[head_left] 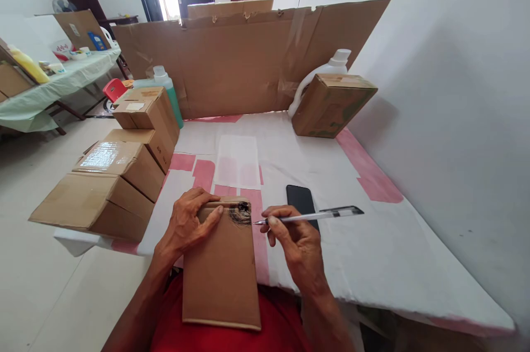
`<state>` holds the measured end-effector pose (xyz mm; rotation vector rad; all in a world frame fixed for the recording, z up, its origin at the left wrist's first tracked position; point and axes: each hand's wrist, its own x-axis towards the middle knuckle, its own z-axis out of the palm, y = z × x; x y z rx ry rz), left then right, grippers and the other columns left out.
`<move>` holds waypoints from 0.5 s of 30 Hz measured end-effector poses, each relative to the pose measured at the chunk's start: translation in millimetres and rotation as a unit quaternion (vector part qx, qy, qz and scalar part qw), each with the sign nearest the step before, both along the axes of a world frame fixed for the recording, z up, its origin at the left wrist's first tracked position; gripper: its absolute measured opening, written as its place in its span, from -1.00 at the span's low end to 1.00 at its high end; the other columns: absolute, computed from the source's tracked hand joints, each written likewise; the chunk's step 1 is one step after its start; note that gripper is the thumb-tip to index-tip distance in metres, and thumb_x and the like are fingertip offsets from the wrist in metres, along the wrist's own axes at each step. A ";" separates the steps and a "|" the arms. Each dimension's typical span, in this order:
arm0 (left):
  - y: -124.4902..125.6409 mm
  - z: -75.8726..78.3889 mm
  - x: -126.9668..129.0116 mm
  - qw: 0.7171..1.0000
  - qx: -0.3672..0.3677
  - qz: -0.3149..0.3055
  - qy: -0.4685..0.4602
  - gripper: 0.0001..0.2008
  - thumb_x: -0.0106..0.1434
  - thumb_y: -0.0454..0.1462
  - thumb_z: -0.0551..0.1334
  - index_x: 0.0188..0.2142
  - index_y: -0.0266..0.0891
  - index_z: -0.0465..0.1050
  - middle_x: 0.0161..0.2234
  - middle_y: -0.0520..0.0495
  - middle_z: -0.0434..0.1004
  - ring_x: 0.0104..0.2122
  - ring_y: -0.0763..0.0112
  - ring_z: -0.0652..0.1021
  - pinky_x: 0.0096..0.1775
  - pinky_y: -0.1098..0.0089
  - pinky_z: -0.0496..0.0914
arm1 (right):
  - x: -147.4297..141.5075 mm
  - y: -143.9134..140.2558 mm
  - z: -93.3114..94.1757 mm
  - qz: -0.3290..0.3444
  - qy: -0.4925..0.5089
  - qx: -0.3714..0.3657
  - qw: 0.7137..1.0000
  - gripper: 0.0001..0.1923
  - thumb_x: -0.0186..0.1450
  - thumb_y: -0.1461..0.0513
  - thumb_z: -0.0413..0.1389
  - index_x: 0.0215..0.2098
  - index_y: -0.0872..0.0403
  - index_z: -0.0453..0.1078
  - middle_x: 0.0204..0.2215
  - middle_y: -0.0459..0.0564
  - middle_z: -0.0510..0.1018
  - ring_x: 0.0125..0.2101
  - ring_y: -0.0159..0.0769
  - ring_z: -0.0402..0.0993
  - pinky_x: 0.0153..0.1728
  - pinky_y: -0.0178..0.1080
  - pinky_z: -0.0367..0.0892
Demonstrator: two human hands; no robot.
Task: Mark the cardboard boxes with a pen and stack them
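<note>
A flat brown cardboard box (221,269) leans from my lap onto the table's front edge. Its top right corner carries a black ink scribble (240,213). My left hand (188,222) grips the box's top left corner, fingers laid across its upper edge. My right hand (292,236) holds a clear ballpoint pen (310,216) level, its tip just right of the scribble and close to the box edge. A black phone (301,200) lies on the table behind my right hand.
Several brown boxes (120,175) are stacked along the table's left edge. A tilted box (331,104) and a white jug (331,65) stand at the back right, a green bottle (168,84) at the back left, before a cardboard screen (248,54). The white-and-pink cloth (372,241) covers the table.
</note>
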<state>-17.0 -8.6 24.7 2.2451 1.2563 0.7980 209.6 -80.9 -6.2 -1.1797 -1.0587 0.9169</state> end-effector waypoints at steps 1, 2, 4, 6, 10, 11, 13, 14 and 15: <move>0.1 -0.3 -0.6 1.000 0.000 0.000 0.000 -0.77 0.40 -0.16 0.22 -0.12 -0.20 0.61 -0.22 -0.08 0.59 -0.17 0.24 0.59 -0.08 0.26 0.42 | 6.8 3.1 -2.8 -0.015 0.017 -0.012 1.000 -0.76 0.41 0.02 0.16 -0.24 0.01 0.38 -0.21 -0.04 0.56 -0.46 -0.40 0.46 -0.54 -0.34 0.30; 0.3 -0.5 -1.1 1.000 -0.001 0.001 0.001 -0.76 0.40 -0.15 0.22 -0.12 -0.20 0.61 -0.22 -0.08 0.59 -0.17 0.24 0.59 -0.08 0.25 0.42 | 14.1 7.0 -6.9 -0.031 0.021 -0.028 0.999 -0.74 0.41 0.00 0.13 -0.22 0.01 0.34 -0.16 -0.01 0.57 -0.45 -0.37 0.49 -0.56 -0.33 0.29; 0.9 -0.8 -2.0 1.000 -0.002 0.000 0.003 -0.75 0.40 -0.14 0.21 -0.12 -0.20 0.61 -0.22 -0.09 0.60 -0.16 0.23 0.59 -0.07 0.25 0.42 | 28.0 16.3 -18.8 -0.034 -0.056 -0.095 0.993 -0.72 0.45 -0.03 0.02 -0.22 -0.01 0.25 -0.22 -0.01 0.58 -0.50 -0.35 0.49 -0.59 -0.32 0.25; 2.0 -1.5 -2.9 1.000 0.000 -0.003 0.006 -0.74 0.41 -0.13 0.20 -0.12 -0.20 0.61 -0.21 -0.08 0.60 -0.15 0.23 0.59 -0.06 0.25 0.42 | 37.1 24.6 -34.7 -0.008 -0.190 -0.180 0.965 -0.75 0.46 0.02 -0.01 -0.28 -0.01 0.22 -0.40 -0.08 0.56 -0.57 -0.34 0.43 -0.56 -0.30 0.24; 5.2 -4.2 -4.7 1.000 0.004 -0.009 0.007 -0.72 0.42 -0.08 0.20 -0.10 -0.17 0.61 -0.19 -0.07 0.61 -0.15 0.24 0.60 -0.07 0.28 0.43 | 32.4 32.2 -64.2 -0.011 -0.335 -0.263 0.905 -0.80 0.33 0.23 0.16 -0.43 0.01 0.26 -0.51 -0.03 0.56 -0.43 -0.20 0.53 -0.37 -0.25 0.24; 6.1 -4.7 -5.1 1.000 0.004 -0.010 0.007 -0.71 0.42 -0.08 0.20 -0.10 -0.16 0.61 -0.19 -0.06 0.61 -0.15 0.24 0.60 -0.08 0.29 0.43 | 28.0 32.3 -68.2 -0.021 -0.355 -0.274 0.894 -0.83 0.32 0.26 0.16 -0.42 0.03 0.30 -0.46 0.03 0.59 -0.37 -0.15 0.56 -0.34 -0.24 0.23; 7.5 -5.1 -5.4 1.000 0.006 -0.013 0.007 -0.71 0.42 -0.06 0.20 -0.11 -0.14 0.62 -0.19 -0.05 0.62 -0.16 0.25 0.60 -0.09 0.30 0.43 | 20.1 31.0 -70.3 -0.035 -0.389 -0.298 0.871 -0.90 0.35 0.26 0.17 -0.34 0.06 0.37 -0.36 0.13 0.64 -0.28 -0.06 0.59 -0.31 -0.21 0.23; 8.1 -5.0 -5.3 1.000 0.007 -0.014 0.006 -0.71 0.42 -0.06 0.19 -0.11 -0.13 0.62 -0.19 -0.04 0.62 -0.16 0.25 0.60 -0.09 0.31 0.43 | 17.9 29.9 -68.7 -0.041 -0.401 -0.308 0.862 -0.92 0.36 0.24 0.18 -0.30 0.08 0.40 -0.33 0.16 0.64 -0.25 -0.03 0.60 -0.29 -0.20 0.23; 8.6 -4.6 -5.2 1.000 0.007 -0.015 0.006 -0.71 0.42 -0.05 0.19 -0.11 -0.13 0.62 -0.19 -0.04 0.62 -0.16 0.25 0.60 -0.09 0.31 0.43 | 17.3 28.5 -65.6 -0.048 -0.412 -0.317 0.853 -0.89 0.38 0.20 0.19 -0.25 0.09 0.42 -0.30 0.18 0.64 -0.23 -0.01 0.61 -0.27 -0.19 0.25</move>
